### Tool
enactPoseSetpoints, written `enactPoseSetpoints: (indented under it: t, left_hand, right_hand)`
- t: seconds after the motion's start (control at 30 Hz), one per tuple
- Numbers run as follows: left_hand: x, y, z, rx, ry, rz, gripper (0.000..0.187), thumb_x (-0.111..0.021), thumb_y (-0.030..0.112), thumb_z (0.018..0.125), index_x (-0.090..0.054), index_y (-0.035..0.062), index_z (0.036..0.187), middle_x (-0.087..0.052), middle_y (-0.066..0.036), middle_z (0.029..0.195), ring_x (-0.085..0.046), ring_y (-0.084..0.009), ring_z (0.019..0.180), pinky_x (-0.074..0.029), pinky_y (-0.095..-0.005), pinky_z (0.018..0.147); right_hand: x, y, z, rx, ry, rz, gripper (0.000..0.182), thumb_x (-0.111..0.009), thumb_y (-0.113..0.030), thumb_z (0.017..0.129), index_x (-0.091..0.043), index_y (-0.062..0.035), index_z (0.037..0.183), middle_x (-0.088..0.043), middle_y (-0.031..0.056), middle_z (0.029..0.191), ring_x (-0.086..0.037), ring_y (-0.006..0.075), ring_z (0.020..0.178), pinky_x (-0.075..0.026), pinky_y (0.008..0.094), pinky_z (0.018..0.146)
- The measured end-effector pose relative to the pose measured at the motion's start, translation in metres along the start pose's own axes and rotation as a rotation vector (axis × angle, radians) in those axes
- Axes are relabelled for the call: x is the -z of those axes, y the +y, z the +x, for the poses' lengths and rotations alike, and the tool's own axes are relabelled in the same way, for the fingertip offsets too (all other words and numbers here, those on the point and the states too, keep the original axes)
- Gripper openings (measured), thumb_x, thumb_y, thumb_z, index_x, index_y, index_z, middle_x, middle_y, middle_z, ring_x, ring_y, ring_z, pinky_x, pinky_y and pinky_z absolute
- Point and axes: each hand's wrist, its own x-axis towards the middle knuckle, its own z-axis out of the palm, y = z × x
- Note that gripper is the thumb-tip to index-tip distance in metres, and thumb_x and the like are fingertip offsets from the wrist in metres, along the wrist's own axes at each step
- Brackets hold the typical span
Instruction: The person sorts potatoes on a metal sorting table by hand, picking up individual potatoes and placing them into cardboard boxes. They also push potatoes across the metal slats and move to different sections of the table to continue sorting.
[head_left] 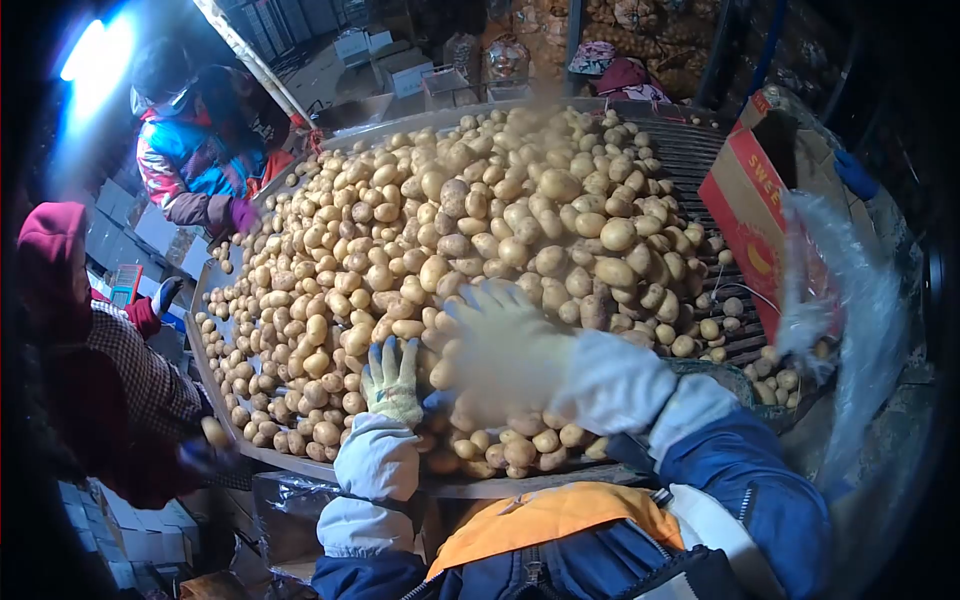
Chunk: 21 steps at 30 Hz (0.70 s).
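A large heap of potatoes (400, 250) covers the wide metal sorting table in front of me. My left hand (393, 385), in a pale glove with blue fingertips, lies on the near potatoes with its fingers stretched up and apart. To its right, my right hand (505, 345) reaches over the heap in a similar glove, fingers extended and a blue thumb tip out to the side. A hazy smudge blurs part of this hand. Neither hand appears to hold a potato. More potatoes lie below my right wrist at the table's near edge.
A red and tan cardboard box (750, 200) stands at the right beside clear plastic film (850, 310). Slatted metal bars (695, 150) show at the table's right. One person (190, 150) works at the far left; another person (110, 370) stands nearer, a potato by their hand.
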Motion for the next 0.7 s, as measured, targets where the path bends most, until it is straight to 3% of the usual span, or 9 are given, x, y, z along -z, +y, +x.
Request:
enactPoseSetpoints:
  t: [0.07,0.1,0.17,0.23,0.33,0.47,0.53,0.63,0.7]
  left_hand:
    - [0.004,0.003,-0.001,-0.009,-0.003,0.033,0.106,-0.078,0.061,0.075,-0.030,0.0223,0.162,-0.026,-0.021,0.164,-0.020,-0.0477,0.152,-0.024,-0.0656,0.118]
    - [0.008,0.007,-0.002,-0.007,0.024,0.011,0.107,-0.074,0.070,0.075,-0.033,0.0208,0.160,-0.028,-0.022,0.164,-0.020,-0.0484,0.152,-0.023,-0.0660,0.118]
    - [0.006,0.008,-0.007,-0.015,0.032,0.004,0.106,-0.073,0.071,0.075,-0.034,0.0203,0.160,-0.029,-0.022,0.163,-0.020,-0.0488,0.152,-0.022,-0.0664,0.118]
    - [0.008,0.011,-0.007,-0.017,0.041,-0.023,0.102,-0.071,0.072,0.078,-0.037,0.0196,0.159,-0.031,-0.023,0.163,-0.020,-0.0501,0.152,-0.019,-0.0674,0.119]
    - [0.010,0.014,-0.009,-0.010,0.042,-0.026,0.101,-0.070,0.071,0.079,-0.037,0.0197,0.159,-0.030,-0.023,0.163,-0.019,-0.0511,0.152,-0.019,-0.0680,0.119]
    - [0.021,0.020,-0.011,-0.011,0.031,-0.027,0.099,-0.073,0.067,0.080,-0.038,0.0160,0.158,-0.029,-0.026,0.161,-0.022,-0.0545,0.149,-0.023,-0.0690,0.116]
    - [0.022,0.023,-0.012,0.003,0.026,-0.026,0.099,-0.073,0.067,0.080,-0.038,0.0160,0.158,-0.029,-0.027,0.161,-0.022,-0.0545,0.149,-0.023,-0.0693,0.116]
    - [0.020,0.024,-0.008,0.022,0.024,-0.011,0.100,-0.073,0.067,0.080,-0.038,0.0159,0.158,-0.028,-0.028,0.161,-0.022,-0.0544,0.149,-0.023,-0.0695,0.116]
    - [0.018,0.022,-0.004,0.013,0.019,-0.024,0.101,-0.073,0.069,0.078,-0.038,0.0167,0.158,-0.026,-0.028,0.162,-0.021,-0.0540,0.149,-0.023,-0.0689,0.116]
  right_hand:
    - [0.016,0.000,-0.041,-0.097,0.028,-0.084,0.062,-0.062,-0.044,0.095,-0.048,-0.0202,0.151,-0.036,0.0164,0.163,-0.029,0.0411,0.153,-0.017,0.0637,0.123]
    - [0.020,0.014,-0.058,-0.160,0.006,-0.157,0.052,-0.057,-0.029,0.098,-0.050,-0.0248,0.150,-0.035,0.0160,0.164,-0.026,0.0411,0.154,-0.015,0.0665,0.123]
    - [0.037,0.040,-0.082,-0.229,0.053,-0.332,0.047,-0.050,-0.018,0.099,-0.057,-0.0273,0.144,-0.041,0.0159,0.159,-0.031,0.0417,0.151,-0.013,0.0708,0.120]
    - [0.047,0.068,-0.094,-0.337,-0.066,-0.381,0.043,-0.056,-0.026,0.096,-0.063,-0.0283,0.139,-0.039,0.0139,0.160,-0.027,0.0422,0.152,-0.013,0.0740,0.119]
    - [0.037,0.107,-0.079,-0.359,-0.077,-0.524,0.051,-0.068,-0.040,0.089,-0.061,-0.0341,0.139,-0.035,0.0080,0.164,-0.021,0.0370,0.155,-0.012,0.0799,0.115]
    - [0.047,0.124,-0.046,-0.376,-0.132,-0.574,0.059,-0.075,-0.044,0.082,-0.062,-0.0324,0.138,-0.030,0.0075,0.166,-0.020,0.0367,0.155,-0.014,0.0806,0.114]
    - [0.080,0.108,-0.026,-0.457,-0.388,-0.494,0.063,-0.075,-0.040,0.084,-0.058,-0.0292,0.143,-0.029,0.0120,0.166,-0.021,0.0377,0.155,-0.015,0.0813,0.113]
    - [0.075,0.112,0.002,-0.366,-0.278,-0.346,0.064,-0.070,-0.032,0.089,-0.051,-0.0274,0.150,-0.029,0.0187,0.164,-0.023,0.0421,0.152,-0.018,0.0794,0.113]
    - [0.034,0.123,0.029,-0.279,-0.190,-0.401,0.070,-0.062,-0.021,0.093,-0.038,-0.0299,0.158,-0.026,0.0223,0.163,-0.026,0.0465,0.148,-0.025,0.0747,0.113]
